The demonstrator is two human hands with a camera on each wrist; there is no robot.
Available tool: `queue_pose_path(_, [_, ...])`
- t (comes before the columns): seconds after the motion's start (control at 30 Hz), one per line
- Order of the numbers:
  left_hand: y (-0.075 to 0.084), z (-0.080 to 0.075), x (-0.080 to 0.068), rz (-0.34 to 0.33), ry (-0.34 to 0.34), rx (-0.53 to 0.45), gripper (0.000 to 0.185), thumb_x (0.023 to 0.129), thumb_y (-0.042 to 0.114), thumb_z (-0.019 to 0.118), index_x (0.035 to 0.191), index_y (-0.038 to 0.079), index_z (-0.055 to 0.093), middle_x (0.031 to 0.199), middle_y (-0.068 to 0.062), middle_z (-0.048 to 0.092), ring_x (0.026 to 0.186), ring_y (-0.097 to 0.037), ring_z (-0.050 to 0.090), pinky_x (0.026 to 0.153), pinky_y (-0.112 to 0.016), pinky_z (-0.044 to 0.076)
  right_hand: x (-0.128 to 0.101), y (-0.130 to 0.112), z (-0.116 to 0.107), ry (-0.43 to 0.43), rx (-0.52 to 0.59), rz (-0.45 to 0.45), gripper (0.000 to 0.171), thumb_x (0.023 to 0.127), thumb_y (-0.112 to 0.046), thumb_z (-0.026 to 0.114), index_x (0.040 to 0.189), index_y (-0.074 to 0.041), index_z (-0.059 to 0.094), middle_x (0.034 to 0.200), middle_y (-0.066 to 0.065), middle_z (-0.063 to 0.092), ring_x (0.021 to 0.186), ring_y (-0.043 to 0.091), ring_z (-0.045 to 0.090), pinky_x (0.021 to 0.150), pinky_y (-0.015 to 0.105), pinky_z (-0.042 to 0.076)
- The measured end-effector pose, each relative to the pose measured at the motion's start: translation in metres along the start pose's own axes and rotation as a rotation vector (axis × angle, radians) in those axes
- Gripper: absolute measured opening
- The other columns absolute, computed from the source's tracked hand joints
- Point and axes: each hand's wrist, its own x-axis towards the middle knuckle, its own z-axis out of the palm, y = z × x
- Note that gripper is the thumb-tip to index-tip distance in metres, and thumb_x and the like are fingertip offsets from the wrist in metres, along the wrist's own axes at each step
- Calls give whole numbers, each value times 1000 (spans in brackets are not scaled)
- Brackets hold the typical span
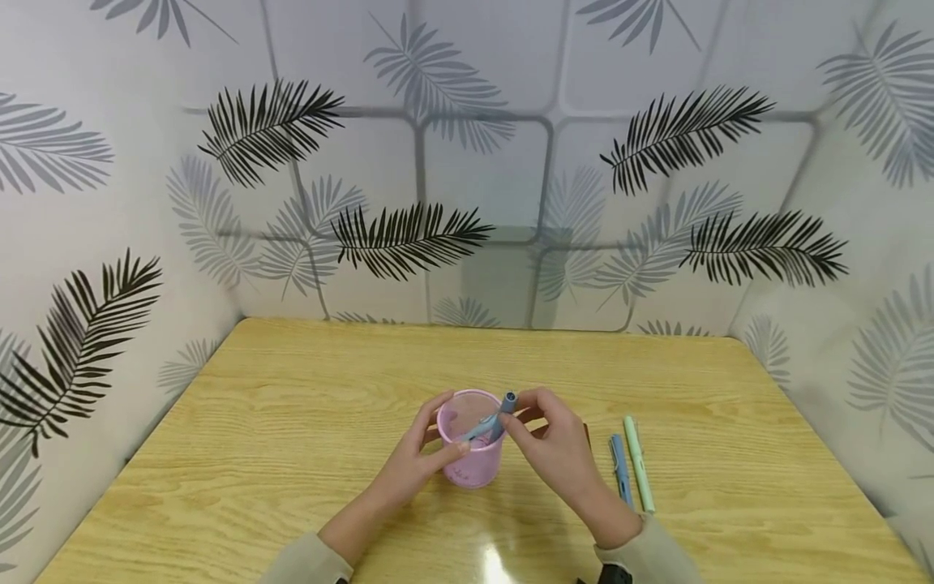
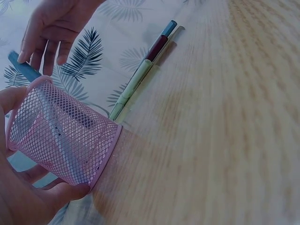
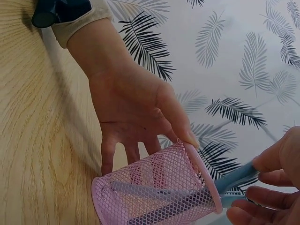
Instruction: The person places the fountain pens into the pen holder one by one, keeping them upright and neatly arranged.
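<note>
My left hand (image 1: 414, 461) grips the pink mesh pen holder (image 1: 473, 470), thumb on the near side and fingers round the far side. The holder stands upright on the table. My right hand (image 1: 560, 454) pinches the upper end of a blue pen (image 1: 508, 401) between thumb and fingers. The lower part of that pen reaches down inside the holder, as the mesh shows in the right wrist view. A second, lighter blue pen (image 1: 477, 429) leans in the holder, its top near the rim.
To the right of my right hand, a blue pen (image 1: 620, 466) and a light green pen (image 1: 639, 466) lie side by side on the wooden table (image 1: 292, 405). A dark red pen (image 2: 157, 47) lies close by, mostly hidden behind my right hand in the head view. Leaf-patterned walls (image 1: 481, 178) enclose the table.
</note>
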Motion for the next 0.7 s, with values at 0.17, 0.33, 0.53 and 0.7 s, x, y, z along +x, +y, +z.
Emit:
queue_pose_path(0.17, [1,0,-1,-26,3,2,69,89,16,62,146,15,24,137,-18,35,125,-44,34,90,-51,42,-2,4,0,3,-32,-11,9,83,-7,69,90,-10,64,89,-2,63,77,14,60,58,27,51])
queue_pose_path(0.33, [2,1,-1,-45,21,13,69,89,19,63,146,15,25,136,-14,38,124,-41,36,90,-50,43,-3,5,-2,-1,-27,12,8,84,-8,69,89,-12,64,89,-2,64,76,14,59,58,25,50])
queue_pose_path(0.53, [2,1,0,-46,30,25,68,88,18,63,145,16,27,133,-14,40,123,-41,38,89,-49,44,-4,8,-6,2,-28,25,5,85,-9,68,89,-10,64,86,-1,64,74,14,59,57,24,50])
queue_pose_path(0.7, [3,1,-1,-45,28,24,68,88,17,63,146,15,26,134,-14,40,123,-41,38,89,-49,44,-7,11,-11,19,-45,76,5,85,-11,68,87,-9,64,81,-1,63,70,13,58,56,23,49])
